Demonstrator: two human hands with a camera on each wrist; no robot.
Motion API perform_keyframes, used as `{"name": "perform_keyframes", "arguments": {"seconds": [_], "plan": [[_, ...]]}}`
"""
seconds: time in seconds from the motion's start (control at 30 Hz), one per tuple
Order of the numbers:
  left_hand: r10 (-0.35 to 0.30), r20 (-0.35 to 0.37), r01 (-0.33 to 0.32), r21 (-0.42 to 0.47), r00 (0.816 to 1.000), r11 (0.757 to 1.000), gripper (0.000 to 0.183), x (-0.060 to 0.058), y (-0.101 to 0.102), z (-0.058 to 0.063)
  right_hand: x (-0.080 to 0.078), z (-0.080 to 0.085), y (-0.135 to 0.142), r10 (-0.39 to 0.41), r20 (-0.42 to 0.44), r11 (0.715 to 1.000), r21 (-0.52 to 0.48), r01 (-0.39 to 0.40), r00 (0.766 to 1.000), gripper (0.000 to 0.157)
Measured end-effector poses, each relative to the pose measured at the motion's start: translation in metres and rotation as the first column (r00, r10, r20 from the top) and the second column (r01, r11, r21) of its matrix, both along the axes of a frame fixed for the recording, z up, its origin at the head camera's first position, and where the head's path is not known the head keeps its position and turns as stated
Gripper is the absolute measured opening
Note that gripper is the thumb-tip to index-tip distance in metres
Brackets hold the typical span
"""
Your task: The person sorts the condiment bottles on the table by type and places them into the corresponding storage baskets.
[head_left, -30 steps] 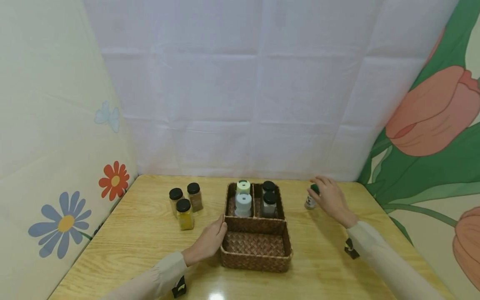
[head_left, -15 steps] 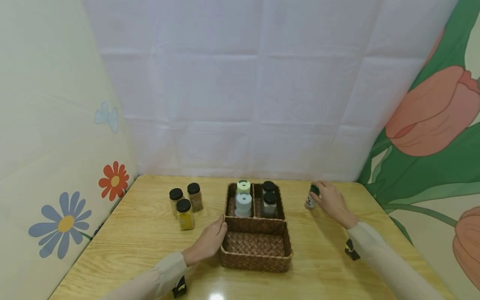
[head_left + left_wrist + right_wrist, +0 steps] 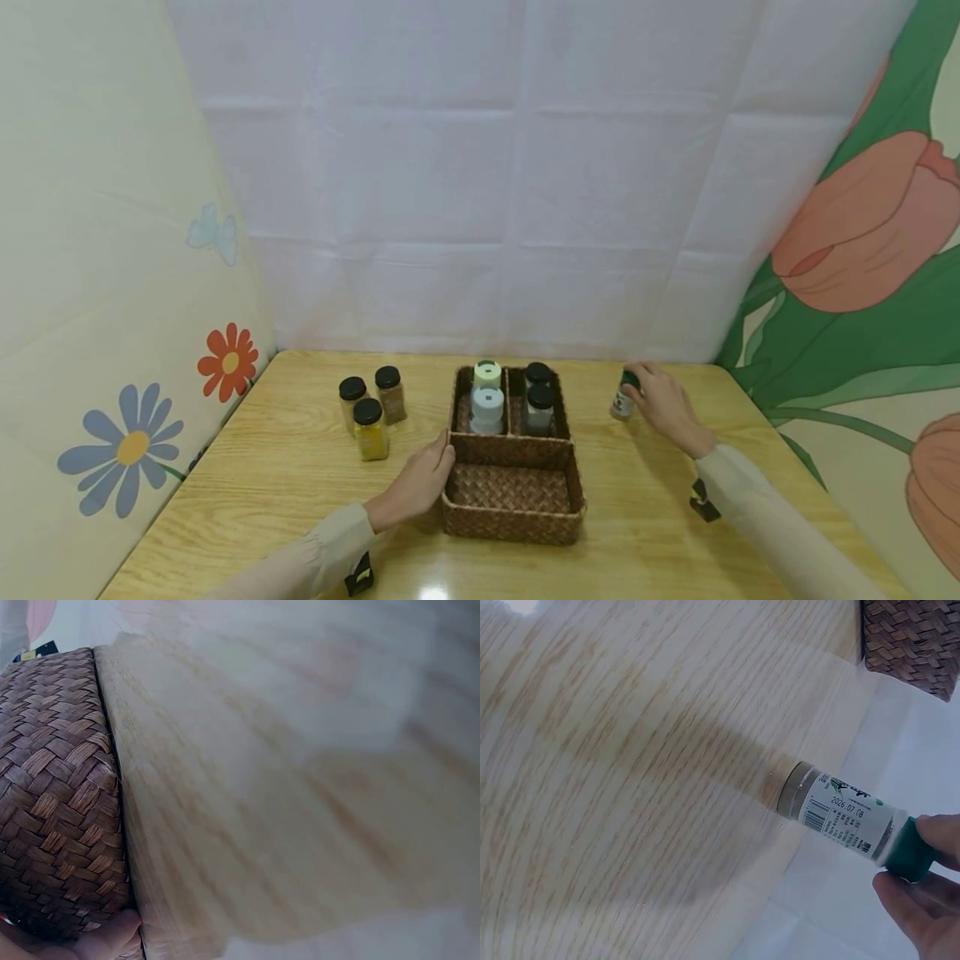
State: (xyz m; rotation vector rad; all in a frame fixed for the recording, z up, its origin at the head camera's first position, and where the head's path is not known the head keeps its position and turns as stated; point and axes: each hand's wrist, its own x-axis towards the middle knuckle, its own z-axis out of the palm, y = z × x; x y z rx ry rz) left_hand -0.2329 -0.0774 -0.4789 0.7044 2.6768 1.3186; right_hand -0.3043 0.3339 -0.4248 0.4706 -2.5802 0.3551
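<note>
A brown woven basket (image 3: 513,527) with three compartments stands mid-table. My left hand (image 3: 414,490) rests against its left side; in the left wrist view the fingers (image 3: 109,934) lie low on the weave. Two white-topped bottles (image 3: 487,408) fill the back left compartment, and two black-capped jars (image 3: 538,410) stand in the back right one. Over to the right, my right hand (image 3: 666,410) pinches the green cap of a small spice shaker (image 3: 622,405). The right wrist view shows thumb and fingers on that cap, with the printed label of the shaker (image 3: 847,814) exposed below.
Several black-capped spice jars (image 3: 371,431) stand grouped left of the basket, one holding yellow powder. The front compartment of the basket shows its bare woven floor. A white cloth (image 3: 480,208) hangs behind the wooden table (image 3: 637,533), with floral cloths at both sides.
My right hand has come down slightly, and its fingers have closed on the shaker's green cap. The left hand and basket have stayed in place.
</note>
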Motion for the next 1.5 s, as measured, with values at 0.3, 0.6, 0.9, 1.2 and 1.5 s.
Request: {"name": "perform_keyframes", "arguments": {"seconds": [0.3, 0.6, 0.9, 1.2, 1.5], "plan": [[0.003, -0.017, -0.003, -0.008, 1.0, 1.0, 0.06, 0.0, 0.0, 0.0, 0.001, 0.001, -0.002, -0.007, 0.014, 0.999, -0.036, 0.007, 1.0, 0.035], [0.005, -0.004, -0.005, -0.013, 1.0, 1.0, 0.059, 0.001, 0.0, 0.001, 0.003, 0.007, -0.003, -0.002, -0.002, 0.999, -0.044, 0.002, 1.0, 0.033], [-0.01, 0.008, 0.01, -0.013, 1.0, 1.0, 0.06, 0.001, -0.001, 0.001, 0.006, 0.015, -0.009, 0.011, -0.01, 0.999, -0.042, -0.011, 1.0, 0.033], [-0.002, -0.004, 0.002, -0.01, 1.0, 1.0, 0.06, 0.001, -0.001, 0.0, 0.009, 0.021, -0.015, 0.018, -0.046, 0.998, -0.057, -0.021, 0.999, 0.033], [0.009, -0.01, -0.009, -0.019, 1.0, 1.0, 0.06, 0.0, 0.001, 0.0, 0.014, 0.028, -0.017, 0.012, -0.05, 0.998, -0.066, -0.015, 0.999, 0.032]]}}
